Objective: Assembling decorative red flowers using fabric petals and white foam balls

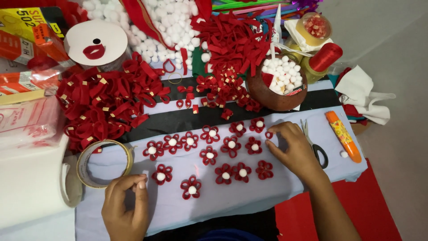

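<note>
The right hand (292,147) reaches in from the lower right, forearm slanting up and left, palm down. Its thumb and forefinger pinch a small red loop (269,134) at the right end of the top row of red ribbon flowers (209,154). The loop is too small to tell which way it points. The left hand (125,207) rests on the pale cloth (111,165) near the lower edge, fingers curled together, tips pressed to the cloth just below a roll of tape (104,164). Scissors (314,145) lie right of the right hand, blades pointing up and away; an orange glue tube (343,136) lies slanted beyond them.
</note>
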